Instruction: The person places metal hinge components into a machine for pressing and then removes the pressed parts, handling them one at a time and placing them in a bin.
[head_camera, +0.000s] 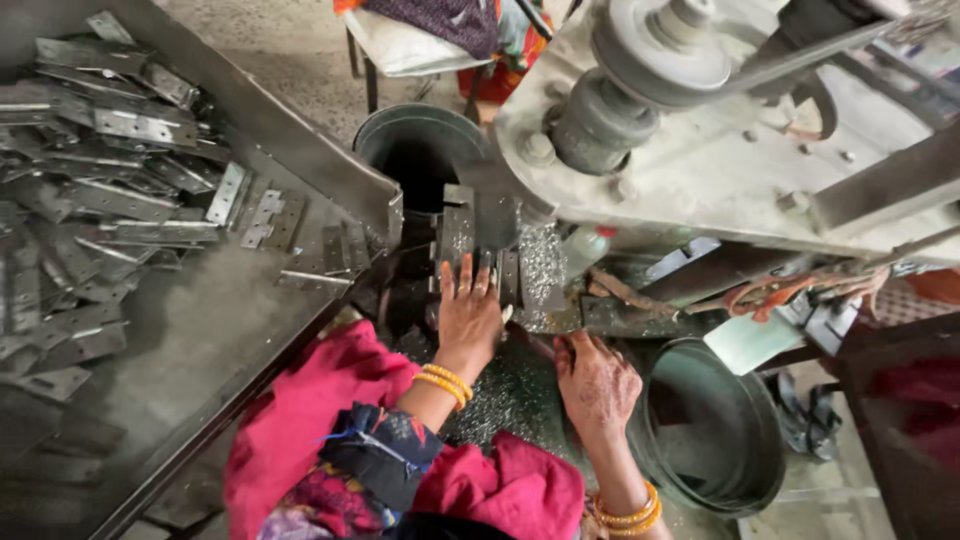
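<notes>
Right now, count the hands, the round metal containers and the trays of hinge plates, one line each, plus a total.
Hands: 2, the left hand and the right hand
Round metal containers: 2, the bucket and the basin
Trays of hinge plates: 1, the tray
Total: 5

the working gap is hemmed in above by the grey machine body (720, 160) with its pulley (660, 50), which overhangs the small fixture plate (470, 235). on the left, passage is blocked by the raised wall of the metal tray (300, 140), heaped with flat metal hinges (110, 170); only the tray's near floor is left bare. behind the fixture, a dark cylindrical bin (420, 150) is set close against the tray corner. to the right, a round dark bowl (710, 430) is found just beside the right hand (597, 385). a narrow channel strewn with metal shavings (500, 390) is left between the 2 forearms; the left hand (468, 315) is laid across its far end.
</notes>
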